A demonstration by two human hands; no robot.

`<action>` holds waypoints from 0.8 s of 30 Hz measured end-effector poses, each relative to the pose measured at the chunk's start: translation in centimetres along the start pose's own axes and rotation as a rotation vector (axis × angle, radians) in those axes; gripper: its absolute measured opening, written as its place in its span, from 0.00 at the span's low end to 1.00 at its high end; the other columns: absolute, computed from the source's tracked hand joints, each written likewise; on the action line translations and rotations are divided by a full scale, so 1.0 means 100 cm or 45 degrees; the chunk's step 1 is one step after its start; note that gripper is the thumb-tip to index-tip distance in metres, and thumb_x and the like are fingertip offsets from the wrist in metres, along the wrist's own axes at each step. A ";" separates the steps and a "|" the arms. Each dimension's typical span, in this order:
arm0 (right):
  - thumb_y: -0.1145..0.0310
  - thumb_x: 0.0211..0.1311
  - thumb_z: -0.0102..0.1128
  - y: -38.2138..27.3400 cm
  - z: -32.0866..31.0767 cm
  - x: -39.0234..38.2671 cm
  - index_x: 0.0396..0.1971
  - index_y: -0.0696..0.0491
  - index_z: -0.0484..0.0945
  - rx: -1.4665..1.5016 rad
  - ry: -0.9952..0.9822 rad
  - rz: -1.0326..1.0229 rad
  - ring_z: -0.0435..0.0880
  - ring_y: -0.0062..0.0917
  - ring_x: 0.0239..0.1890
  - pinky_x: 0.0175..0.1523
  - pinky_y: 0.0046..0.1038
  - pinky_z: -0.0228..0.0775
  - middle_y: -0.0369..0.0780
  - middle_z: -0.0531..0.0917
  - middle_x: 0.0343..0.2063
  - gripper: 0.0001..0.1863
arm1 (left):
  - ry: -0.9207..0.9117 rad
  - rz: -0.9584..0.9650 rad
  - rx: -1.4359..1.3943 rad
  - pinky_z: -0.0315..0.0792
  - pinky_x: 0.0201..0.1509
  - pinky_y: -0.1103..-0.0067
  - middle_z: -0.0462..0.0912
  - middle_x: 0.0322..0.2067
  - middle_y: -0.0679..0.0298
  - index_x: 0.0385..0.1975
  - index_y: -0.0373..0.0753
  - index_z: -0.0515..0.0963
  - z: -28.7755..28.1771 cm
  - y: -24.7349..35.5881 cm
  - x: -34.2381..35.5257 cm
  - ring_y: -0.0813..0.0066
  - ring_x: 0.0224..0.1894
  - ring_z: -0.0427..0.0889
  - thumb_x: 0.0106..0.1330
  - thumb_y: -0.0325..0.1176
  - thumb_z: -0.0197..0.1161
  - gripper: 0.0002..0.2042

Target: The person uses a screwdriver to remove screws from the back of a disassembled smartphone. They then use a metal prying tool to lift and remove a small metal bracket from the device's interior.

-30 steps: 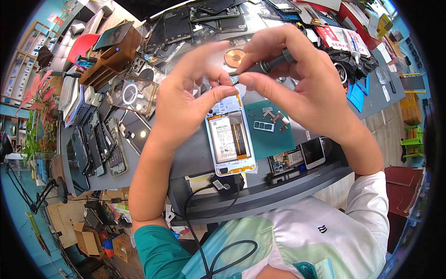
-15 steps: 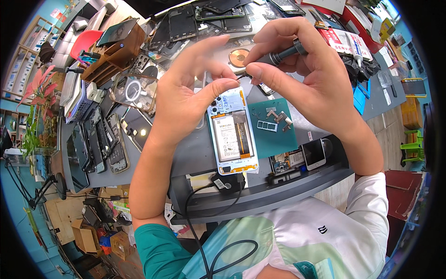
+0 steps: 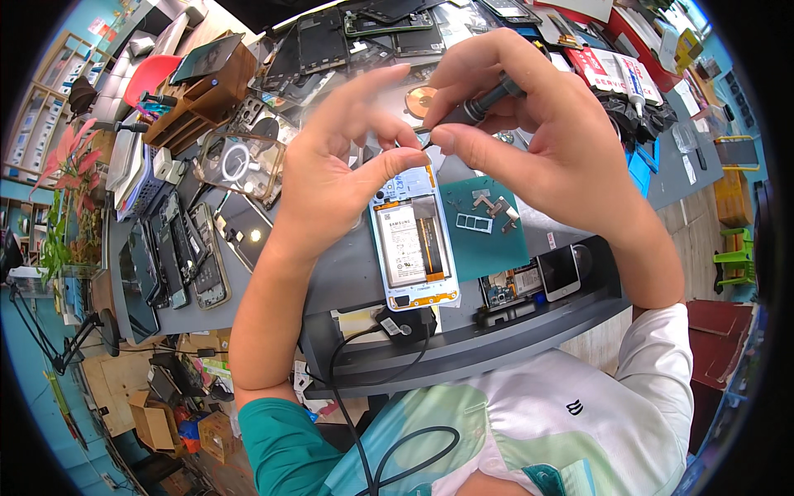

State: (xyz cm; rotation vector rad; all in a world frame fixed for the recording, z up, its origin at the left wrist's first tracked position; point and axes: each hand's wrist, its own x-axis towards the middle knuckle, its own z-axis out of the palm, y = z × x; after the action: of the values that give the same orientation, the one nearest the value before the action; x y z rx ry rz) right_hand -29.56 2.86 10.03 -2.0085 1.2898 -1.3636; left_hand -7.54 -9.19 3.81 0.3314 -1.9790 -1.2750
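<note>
My right hand (image 3: 538, 136) grips a dark-handled screwdriver (image 3: 490, 99) between thumb and fingers, tilted with its thin tip toward my left hand. My left hand (image 3: 339, 157) is bent into a pinch beside that tip; some of its fingers are blurred, and whatever lies between them is too small to make out. Below both hands lies an opened phone (image 3: 423, 296) with its back off, showing a white battery (image 3: 403, 240) and a dark flex cable. It partly overlaps a green mat (image 3: 492, 258), which carries a white slotted frame (image 3: 474, 223) and several small metal brackets (image 3: 495, 203).
Several stripped phone shells (image 3: 207, 256) stand at left beside a clear case (image 3: 231, 165). An open drawer (image 3: 529, 339) at the front edge holds phone parts and a white phone (image 3: 560, 273). A black cable (image 3: 335, 397) hangs across the drawer. Phone panels (image 3: 322, 41) pile up at the back.
My right hand and the screwdriver have shifted slightly left and down. My left hand has edged slightly right. The opened phone stays in place.
</note>
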 end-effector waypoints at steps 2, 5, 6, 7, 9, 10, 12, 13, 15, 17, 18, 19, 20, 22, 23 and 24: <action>0.81 0.72 0.73 -0.002 -0.003 0.002 0.59 0.59 0.80 -0.010 -0.050 0.000 0.93 0.24 0.52 0.56 0.27 0.89 0.40 0.90 0.48 0.19 | -0.023 0.029 0.114 0.75 0.57 0.77 0.94 0.41 0.62 0.80 0.31 0.71 0.000 0.004 0.000 0.78 0.47 0.88 0.68 0.21 0.81 0.40; 0.81 0.72 0.73 -0.001 -0.005 0.004 0.58 0.59 0.80 -0.050 -0.085 0.001 0.93 0.23 0.52 0.55 0.27 0.88 0.40 0.90 0.47 0.18 | -0.038 0.078 0.193 0.73 0.57 0.76 0.94 0.42 0.63 0.80 0.32 0.71 -0.001 0.002 -0.001 0.78 0.47 0.87 0.68 0.23 0.82 0.40; 0.81 0.72 0.73 -0.001 -0.004 0.005 0.58 0.59 0.80 -0.064 -0.092 0.000 0.93 0.23 0.51 0.54 0.27 0.88 0.41 0.91 0.47 0.18 | -0.038 0.093 0.206 0.72 0.57 0.75 0.94 0.42 0.63 0.80 0.33 0.71 -0.001 -0.001 -0.001 0.78 0.47 0.87 0.68 0.23 0.82 0.40; 0.80 0.72 0.74 -0.002 -0.003 0.006 0.58 0.59 0.80 -0.076 -0.079 0.047 0.94 0.23 0.50 0.53 0.26 0.89 0.41 0.91 0.46 0.18 | -0.033 0.092 0.183 0.71 0.57 0.75 0.94 0.42 0.64 0.80 0.33 0.71 -0.001 -0.002 -0.001 0.79 0.47 0.87 0.68 0.24 0.82 0.40; 0.80 0.72 0.74 -0.004 -0.001 0.007 0.57 0.58 0.80 -0.102 -0.054 0.139 0.94 0.23 0.48 0.52 0.26 0.89 0.40 0.91 0.44 0.18 | -0.021 0.092 0.139 0.70 0.57 0.75 0.94 0.42 0.64 0.80 0.34 0.71 0.001 -0.005 -0.002 0.79 0.47 0.87 0.69 0.24 0.82 0.40; 0.79 0.72 0.75 -0.004 0.001 0.007 0.56 0.58 0.80 -0.095 -0.043 0.136 0.94 0.23 0.47 0.51 0.25 0.89 0.40 0.91 0.43 0.17 | -0.021 0.088 0.167 0.70 0.57 0.76 0.94 0.42 0.64 0.80 0.34 0.71 0.001 -0.004 -0.002 0.79 0.47 0.87 0.69 0.24 0.81 0.39; 0.78 0.72 0.75 0.001 0.003 0.006 0.56 0.57 0.80 -0.082 -0.019 0.129 0.95 0.23 0.44 0.50 0.24 0.88 0.39 0.92 0.42 0.17 | -0.025 0.082 0.225 0.70 0.56 0.77 0.94 0.42 0.64 0.80 0.34 0.71 0.000 -0.001 -0.001 0.79 0.47 0.87 0.69 0.24 0.81 0.39; 0.78 0.73 0.75 0.005 0.004 0.007 0.55 0.57 0.80 -0.129 -0.032 0.088 0.95 0.23 0.43 0.48 0.24 0.88 0.39 0.92 0.41 0.16 | -0.030 0.059 0.236 0.69 0.56 0.77 0.94 0.42 0.64 0.80 0.33 0.71 0.000 -0.002 -0.002 0.79 0.47 0.87 0.70 0.24 0.80 0.38; 0.76 0.73 0.75 0.013 0.004 0.010 0.54 0.57 0.80 -0.221 -0.057 0.004 0.95 0.23 0.42 0.45 0.25 0.87 0.38 0.92 0.40 0.15 | -0.040 0.013 0.261 0.69 0.55 0.79 0.94 0.42 0.63 0.81 0.33 0.70 0.000 -0.004 -0.001 0.79 0.47 0.87 0.72 0.23 0.78 0.37; 0.76 0.73 0.75 0.016 0.006 0.013 0.54 0.56 0.79 -0.283 -0.098 0.015 0.95 0.24 0.41 0.43 0.27 0.85 0.38 0.91 0.39 0.16 | -0.002 0.010 0.348 0.73 0.47 0.78 0.96 0.39 0.65 0.81 0.41 0.73 -0.001 -0.007 -0.002 0.80 0.41 0.85 0.71 0.24 0.75 0.36; 0.75 0.72 0.75 0.018 0.007 0.014 0.54 0.56 0.79 -0.314 -0.118 0.019 0.95 0.24 0.40 0.41 0.28 0.84 0.38 0.91 0.39 0.16 | 0.017 0.008 0.392 0.75 0.43 0.78 0.96 0.37 0.66 0.81 0.45 0.74 -0.001 -0.009 -0.002 0.81 0.38 0.85 0.71 0.25 0.73 0.36; 0.75 0.72 0.75 0.024 0.009 0.014 0.54 0.56 0.79 -0.315 -0.117 -0.003 0.95 0.25 0.40 0.41 0.29 0.83 0.38 0.91 0.39 0.16 | 0.018 0.028 0.363 0.75 0.42 0.77 0.97 0.38 0.66 0.81 0.45 0.74 -0.001 -0.014 -0.003 0.80 0.37 0.84 0.70 0.24 0.71 0.36; 0.75 0.71 0.75 0.033 0.011 0.014 0.54 0.56 0.79 -0.322 -0.113 -0.023 0.95 0.26 0.39 0.40 0.30 0.82 0.38 0.91 0.39 0.16 | 0.016 0.051 0.329 0.75 0.41 0.76 0.97 0.38 0.66 0.81 0.45 0.74 0.000 -0.021 -0.002 0.78 0.35 0.84 0.69 0.24 0.68 0.36; 0.75 0.69 0.74 0.042 0.013 0.012 0.53 0.58 0.79 -0.304 -0.111 -0.009 0.94 0.34 0.37 0.41 0.35 0.82 0.43 0.91 0.37 0.17 | -0.010 0.055 0.349 0.75 0.40 0.75 0.97 0.38 0.65 0.82 0.44 0.74 0.000 -0.024 -0.001 0.75 0.33 0.83 0.67 0.23 0.64 0.37; 0.75 0.68 0.73 0.044 0.015 0.013 0.53 0.59 0.79 -0.271 -0.117 0.020 0.93 0.40 0.36 0.41 0.38 0.83 0.47 0.90 0.35 0.17 | -0.027 0.029 0.407 0.76 0.41 0.74 0.98 0.38 0.64 0.81 0.44 0.74 -0.002 -0.022 -0.003 0.73 0.33 0.83 0.66 0.23 0.63 0.38; 0.75 0.66 0.72 0.044 0.017 0.014 0.52 0.60 0.79 -0.239 -0.123 0.050 0.92 0.47 0.35 0.42 0.42 0.83 0.50 0.90 0.33 0.17 | -0.045 0.004 0.466 0.77 0.41 0.73 0.98 0.39 0.64 0.81 0.43 0.74 -0.004 -0.020 -0.004 0.71 0.32 0.83 0.65 0.23 0.62 0.38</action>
State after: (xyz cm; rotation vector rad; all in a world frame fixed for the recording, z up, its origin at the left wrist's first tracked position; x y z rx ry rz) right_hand -30.00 -0.85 6.81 -2.1310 1.4517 -1.1502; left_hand -7.36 -10.17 1.96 0.4836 -2.2406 -0.9164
